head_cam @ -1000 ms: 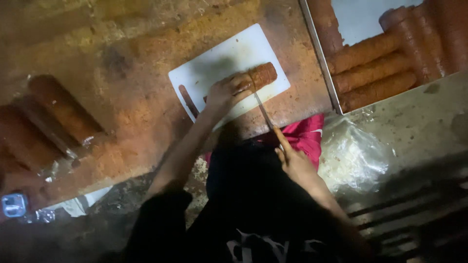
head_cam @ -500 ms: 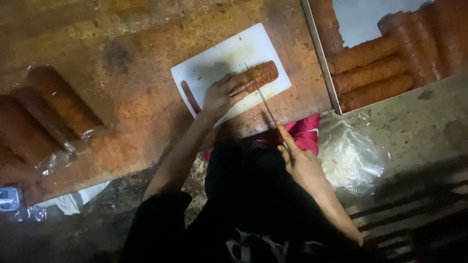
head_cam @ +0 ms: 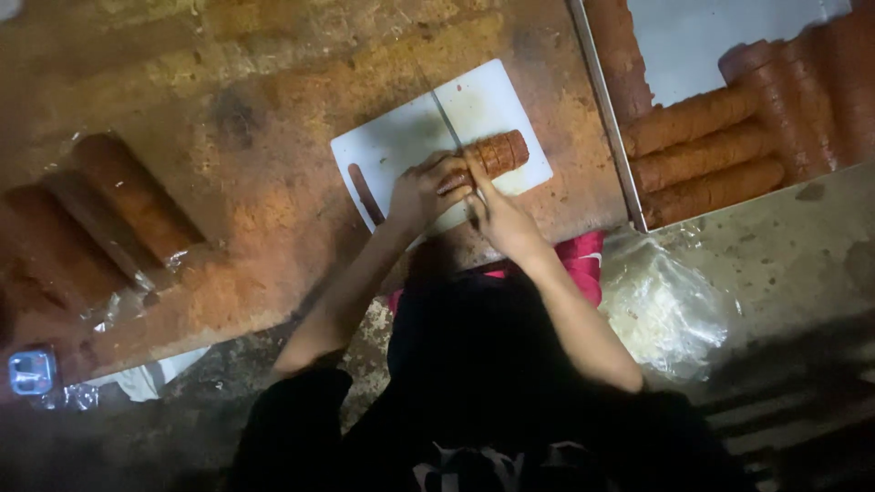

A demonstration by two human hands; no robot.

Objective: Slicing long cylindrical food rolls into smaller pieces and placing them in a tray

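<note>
Spanning most of the view: a worn wooden work surface (head_cam: 273, 118), stained orange-brown. Lying at far right: a metal tray (head_cam: 720, 46) with a pale floor, carrying a stack of reddish-brown rolls (head_cam: 702, 155) packed side by side along its near edge and right side. Resting at far left on the wood: three larger wrapped rolls (head_cam: 100, 219), set diagonally and touching one another, with crumpled clear film at the near ends. Sitting below the tray on the grey floor: a crumpled clear plastic bag (head_cam: 661, 310) holding pale shreds. Showing just beside the bag, under the forearms: a piece of red cloth (head_cam: 583, 264). Lying centred on the wood, slightly rotated: a white cutting board (head_cam: 401, 150) with a slot handle at its left end. Lying across the board's near right portion: a single reddish-brown roll (head_cam: 497, 153), its right end free, its left end covered by fingers. Pressing down on that left end: the left hand (head_cam: 424, 191), fingers curled over the roll and gripping it. Closing around a knife handle just beside it: the right hand (head_cam: 501, 219), fist clenched. Running up from that fist across the roll and the board: a thin knife blade (head_cam: 444, 114), edge meeting the roll just right of the left fingertips.
</note>
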